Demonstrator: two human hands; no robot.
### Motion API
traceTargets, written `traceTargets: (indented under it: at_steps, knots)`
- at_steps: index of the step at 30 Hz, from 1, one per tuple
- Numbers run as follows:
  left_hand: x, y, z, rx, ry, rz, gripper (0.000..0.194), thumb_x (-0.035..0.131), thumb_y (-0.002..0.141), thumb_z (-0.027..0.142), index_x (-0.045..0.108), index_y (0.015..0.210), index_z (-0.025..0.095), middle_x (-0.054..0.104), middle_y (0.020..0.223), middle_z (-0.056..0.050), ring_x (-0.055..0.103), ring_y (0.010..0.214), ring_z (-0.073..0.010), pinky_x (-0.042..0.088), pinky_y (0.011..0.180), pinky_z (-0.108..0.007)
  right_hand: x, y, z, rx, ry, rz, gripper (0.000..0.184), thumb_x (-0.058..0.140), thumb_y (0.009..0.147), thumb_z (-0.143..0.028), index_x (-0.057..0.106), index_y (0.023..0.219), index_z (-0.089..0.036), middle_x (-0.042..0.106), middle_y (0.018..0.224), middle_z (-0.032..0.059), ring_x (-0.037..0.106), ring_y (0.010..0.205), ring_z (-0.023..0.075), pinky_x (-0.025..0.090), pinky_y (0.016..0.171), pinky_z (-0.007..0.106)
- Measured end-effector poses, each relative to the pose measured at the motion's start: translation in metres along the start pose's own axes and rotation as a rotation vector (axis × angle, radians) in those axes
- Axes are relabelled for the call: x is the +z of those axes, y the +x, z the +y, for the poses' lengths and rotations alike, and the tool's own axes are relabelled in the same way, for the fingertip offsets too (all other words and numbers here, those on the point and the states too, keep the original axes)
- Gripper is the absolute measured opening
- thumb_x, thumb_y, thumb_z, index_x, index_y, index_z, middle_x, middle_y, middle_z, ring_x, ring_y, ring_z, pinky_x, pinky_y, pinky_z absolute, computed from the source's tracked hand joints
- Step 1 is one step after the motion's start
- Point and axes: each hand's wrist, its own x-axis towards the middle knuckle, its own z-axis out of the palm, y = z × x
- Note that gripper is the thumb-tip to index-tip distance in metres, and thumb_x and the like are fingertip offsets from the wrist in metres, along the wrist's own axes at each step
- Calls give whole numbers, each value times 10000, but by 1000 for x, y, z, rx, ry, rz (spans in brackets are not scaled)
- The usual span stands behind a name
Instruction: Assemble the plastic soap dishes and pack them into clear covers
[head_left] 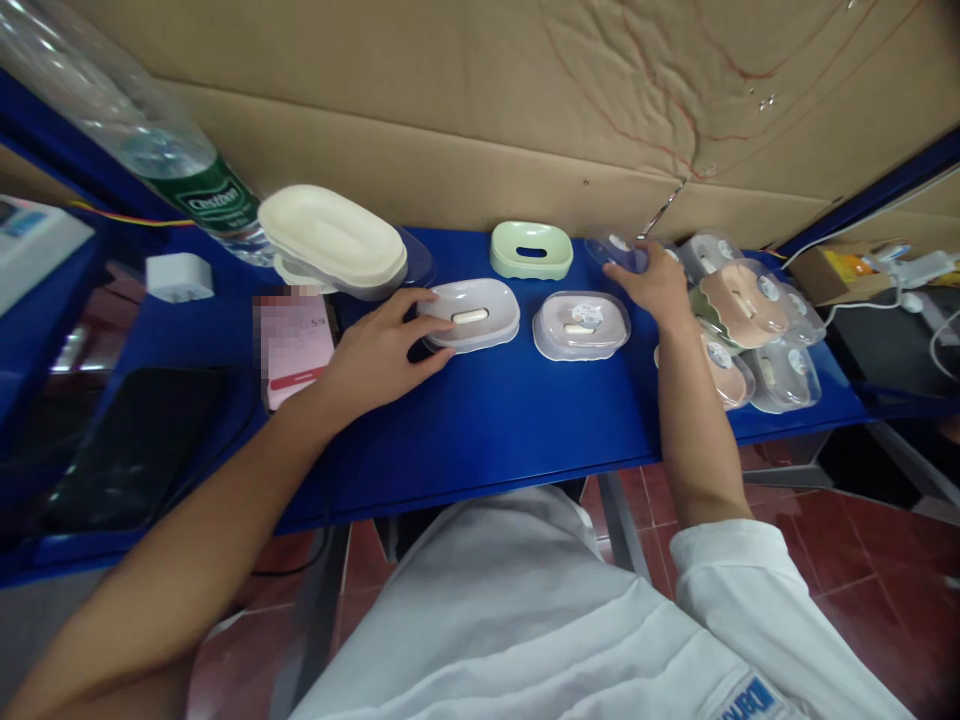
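My left hand [377, 350] rests on the blue table [495, 430], its fingers and thumb around the left end of a white oval soap dish [471, 314]. My right hand [658, 283] reaches to the back right and closes on a clear plastic lid [616, 252]. Between the hands sits a pale pink soap dish [581, 324] under a clear lid with a round sticker. A light green soap dish [531, 249] stands behind it by the cardboard wall.
A pile of several lidded soap dishes [750, 320] lies at the right end. A cream dish on a clear lid [332, 240], a plastic bottle [150, 140], a white charger [178, 276], a pink card [294, 350] and a dark phone [135, 450] are at left. Cardboard [525, 100] walls the back.
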Motion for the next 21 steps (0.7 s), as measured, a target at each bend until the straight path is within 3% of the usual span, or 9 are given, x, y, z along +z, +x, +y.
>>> traceTargets:
  at_steps: [4, 7, 9, 11, 14, 21]
  knots:
    - [-2, 1, -1, -33, -131, -50, 366, 715, 957, 462, 753, 1257, 256, 552, 1631, -107, 611, 1474, -368, 554, 1210, -536, -21, -27, -22, -401, 228, 46, 701, 701, 994, -676, 654, 1531, -227, 731, 1463, 133, 702, 1315, 356, 547, 1160, 555]
    - [0, 4, -5, -54, -285, -41, 655, 775, 907, 475, 589, 1484, 228, 490, 1692, -164, 541, 1552, -383, 477, 1284, -567, -13, -59, -52, -725, 298, -63, 752, 691, 980, -760, 660, 1537, -256, 690, 1545, 125, 633, 1451, 362, 492, 1242, 562]
    - [3, 5, -9, -54, -416, -28, 870, 812, 879, 481, 435, 1613, 208, 502, 1680, -193, 548, 1552, -368, 435, 1318, -561, 0, -78, -71, -848, 231, -145, 751, 662, 1001, -761, 644, 1566, -267, 626, 1627, 138, 560, 1540, 372, 450, 1275, 576]
    - [5, 6, -11, -51, -500, -39, 981, 840, 862, 491, 354, 1665, 208, 531, 1660, -196, 564, 1541, -359, 422, 1329, -555, 13, -92, -85, -910, 127, -215, 741, 645, 1024, -736, 612, 1606, -279, 541, 1707, 151, 533, 1567, 375, 430, 1281, 581]
    - [4, 5, -12, -52, -514, -76, 996, 857, 865, 520, 361, 1678, 228, 527, 1675, -180, 561, 1542, -364, 422, 1330, -557, 24, -101, -94, -941, 26, -263, 729, 637, 1052, -686, 557, 1655, -284, 448, 1770, 165, 521, 1581, 360, 386, 1304, 571]
    - [2, 4, -9, -21, -382, -78, 939, 802, 921, 630, 435, 1662, 185, 522, 1690, -181, 532, 1555, -369, 398, 1338, -552, 20, -101, -95, -953, -57, -261, 691, 543, 1115, -628, 480, 1703, -271, 409, 1782, 191, 481, 1620, 351, 310, 1336, 629]
